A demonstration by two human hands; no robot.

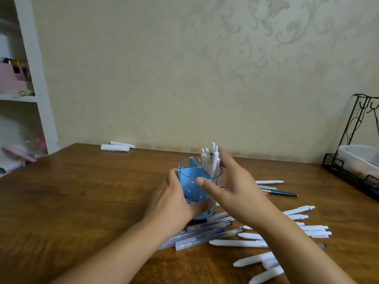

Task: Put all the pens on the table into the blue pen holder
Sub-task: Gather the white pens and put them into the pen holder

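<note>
The blue pen holder (191, 182) stands upright mid-table, split into compartments. Several white pens (210, 160) stand in its right rear compartment. My left hand (174, 201) wraps around the holder's left side and base. My right hand (231, 187) hovers just right of the holder, fingers spread, holding nothing, fingertips by the standing pens. Several white pens (238, 242) and clear-barrelled pens (205, 234) lie scattered on the wooden table (82, 201) in front of and right of the holder. Teal and green pens (283, 194) lie further right.
A black wire rack (348, 175) with a clear plastic tray (359, 158) stands at the table's right edge. Two white rolled items (115, 147) lie at the back by the wall. A white shelf unit (34, 78) stands at left.
</note>
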